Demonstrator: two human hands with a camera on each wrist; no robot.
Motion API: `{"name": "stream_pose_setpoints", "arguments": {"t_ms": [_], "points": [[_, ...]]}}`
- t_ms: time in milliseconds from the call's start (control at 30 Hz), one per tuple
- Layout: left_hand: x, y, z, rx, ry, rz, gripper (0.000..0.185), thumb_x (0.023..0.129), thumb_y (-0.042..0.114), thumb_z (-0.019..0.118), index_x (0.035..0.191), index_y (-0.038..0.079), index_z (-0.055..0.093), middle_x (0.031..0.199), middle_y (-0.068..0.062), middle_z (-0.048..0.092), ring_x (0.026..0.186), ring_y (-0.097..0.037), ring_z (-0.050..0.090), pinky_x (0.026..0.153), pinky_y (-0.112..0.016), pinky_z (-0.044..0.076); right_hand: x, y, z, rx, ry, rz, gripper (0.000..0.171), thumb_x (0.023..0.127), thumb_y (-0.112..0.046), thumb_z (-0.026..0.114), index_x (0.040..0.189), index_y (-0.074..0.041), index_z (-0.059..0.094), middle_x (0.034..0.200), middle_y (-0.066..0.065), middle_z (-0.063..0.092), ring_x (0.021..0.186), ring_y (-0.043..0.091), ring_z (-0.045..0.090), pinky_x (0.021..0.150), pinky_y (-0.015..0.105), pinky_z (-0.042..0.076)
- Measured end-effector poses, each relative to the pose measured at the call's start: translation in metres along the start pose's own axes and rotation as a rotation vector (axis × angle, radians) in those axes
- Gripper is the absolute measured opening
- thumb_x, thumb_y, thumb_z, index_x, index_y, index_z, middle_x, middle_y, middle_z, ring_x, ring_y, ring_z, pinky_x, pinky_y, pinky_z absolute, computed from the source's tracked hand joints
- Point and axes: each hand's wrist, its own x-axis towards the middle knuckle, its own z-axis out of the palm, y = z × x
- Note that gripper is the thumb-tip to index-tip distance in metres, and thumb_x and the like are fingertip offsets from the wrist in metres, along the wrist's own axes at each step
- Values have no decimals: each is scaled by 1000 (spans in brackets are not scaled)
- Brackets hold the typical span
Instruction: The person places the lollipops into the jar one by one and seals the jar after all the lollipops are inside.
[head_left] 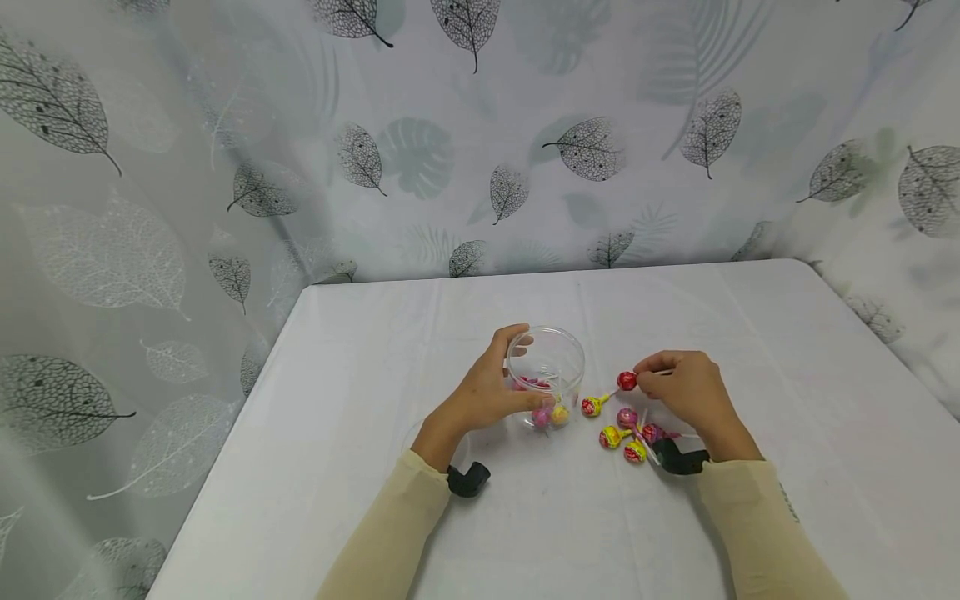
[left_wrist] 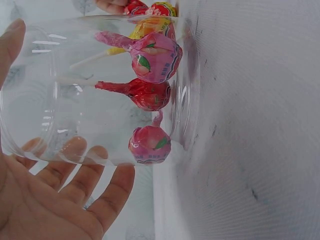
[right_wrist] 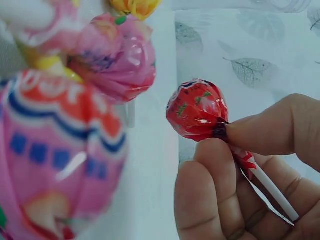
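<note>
Around the side of a clear jar (head_left: 572, 360), my left hand (head_left: 476, 396) curls its thumb and fingers. The jar stands upright on the table with its top uncovered. Inside, at the bottom, are several wrapped lollipops, among them a pink one (left_wrist: 156, 57) and a red one (left_wrist: 150, 94). To the right of the jar, my right hand (head_left: 690, 390) pinches a red lollipop (right_wrist: 200, 112) between thumb and fingers, just below its head; its white stick (right_wrist: 275, 192) runs across the palm. Loose lollipops lie below that hand, including a pink one (head_left: 627, 417) and a yellow-and-red one (head_left: 634, 452).
A white cloth covers the table (head_left: 315, 392). Another yellow-and-red lollipop (head_left: 592, 407) lies between the jar and the right hand. A clear round edge (head_left: 467, 450) shows beside the left wrist, partly hidden by it. Leaf-patterned curtains (head_left: 465, 167) hang behind and at both sides.
</note>
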Motion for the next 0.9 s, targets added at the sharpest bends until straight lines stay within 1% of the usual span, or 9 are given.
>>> {"name": "stream_pose_setpoints", "arguments": {"t_ms": [100,300,500,700,800,900], "points": [[0,0,0,-5,0,3,100,83,33,90,159,29,26,157,4,44,145,-18,41,116,-49,41,-1,-2,-2,32,2,8,26,99,-22,64,113,-5,77,104,14,76,93,26,68,74,34,48],[0,0,0,-12,0,3,101,82,32,91,159,28,25,158,3,44,145,-19,41,116,-50,41,-4,-6,-5,90,23,-11,27,99,-24,63,114,-5,76,105,13,76,94,26,68,78,36,48],[0,0,0,2,-2,7,101,83,32,90,159,29,25,158,2,44,146,-20,41,116,-49,41,-7,-14,-9,117,42,-20,29,100,-27,64,116,-5,76,108,15,76,97,28,69,85,44,49],[0,1,0,4,-1,11,100,83,32,90,159,29,25,158,2,44,145,-20,41,117,-49,40,-10,-23,-13,152,45,-35,32,101,-30,65,117,-5,75,111,16,76,98,28,70,91,53,47],[0,0,0,2,0,11,100,83,32,90,159,29,25,158,2,44,145,-20,41,117,-49,40,-12,-28,-16,164,57,-64,31,101,-28,65,116,-4,75,110,16,76,95,26,72,92,53,47],[0,1,0,1,-1,10,101,83,32,90,159,28,25,158,2,43,146,-21,41,117,-49,40,-13,-32,-18,171,75,-100,28,100,-25,65,114,-3,76,108,17,77,90,23,72,90,50,48]]}}
